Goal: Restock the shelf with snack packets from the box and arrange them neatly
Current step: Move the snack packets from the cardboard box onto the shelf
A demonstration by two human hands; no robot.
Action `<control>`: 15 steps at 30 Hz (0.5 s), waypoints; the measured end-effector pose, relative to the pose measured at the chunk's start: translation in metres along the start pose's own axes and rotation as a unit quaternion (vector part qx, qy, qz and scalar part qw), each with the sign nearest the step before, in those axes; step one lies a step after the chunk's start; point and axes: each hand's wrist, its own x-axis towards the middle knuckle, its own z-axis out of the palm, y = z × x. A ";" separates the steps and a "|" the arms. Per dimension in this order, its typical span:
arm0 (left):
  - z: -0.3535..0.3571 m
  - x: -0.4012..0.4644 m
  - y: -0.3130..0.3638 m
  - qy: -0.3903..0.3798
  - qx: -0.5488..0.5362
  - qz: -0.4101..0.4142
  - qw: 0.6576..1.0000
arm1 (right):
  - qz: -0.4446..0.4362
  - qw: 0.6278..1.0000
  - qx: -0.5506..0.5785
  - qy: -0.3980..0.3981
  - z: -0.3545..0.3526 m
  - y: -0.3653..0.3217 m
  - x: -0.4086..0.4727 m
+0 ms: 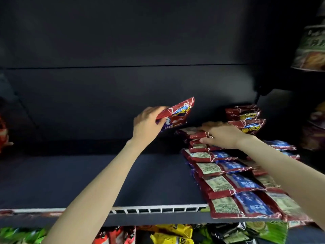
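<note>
Dark shelf [88, 182], mostly bare. Red packet [175, 114] pinched by left hand [147, 124], lifted at twelve o'clock; light, crinkly, probably best gripped by its edge. Right hand [223, 134] flat, pressing packet row [228, 182] at three o'clock.

Shop: stocked snack shelf [158, 209]

Dim, dark shelf recess; forearms lit from front. Soft overall, edges blurred, wide-angle bending at corners.

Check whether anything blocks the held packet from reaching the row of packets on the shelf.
The right hand rests on the back of the packet row, between it and the red packet gripped in the left hand. Nothing else intervenes.
</note>
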 end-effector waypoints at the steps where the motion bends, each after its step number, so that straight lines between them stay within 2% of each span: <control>1: 0.009 0.003 0.004 -0.003 -0.004 0.010 1.000 | -0.006 1.000 0.018 -0.014 0.002 0.005 -0.002; 4: 0.034 0.013 0.016 -0.025 -0.018 0.033 0.999 | -0.010 0.999 0.044 0.004 0.007 0.014 -0.005; 10: 0.068 0.025 0.034 -0.125 -0.050 0.021 0.991 | 0.043 0.991 0.026 0.127 0.010 0.016 -0.008; 12: 0.073 0.029 0.036 -0.195 -0.098 0.024 0.976 | 0.059 0.984 0.016 0.167 0.009 0.015 -0.010; 15: 0.072 0.033 0.040 -0.349 -0.192 -0.020 0.917 | 0.091 0.976 -0.008 0.197 0.006 0.016 -0.013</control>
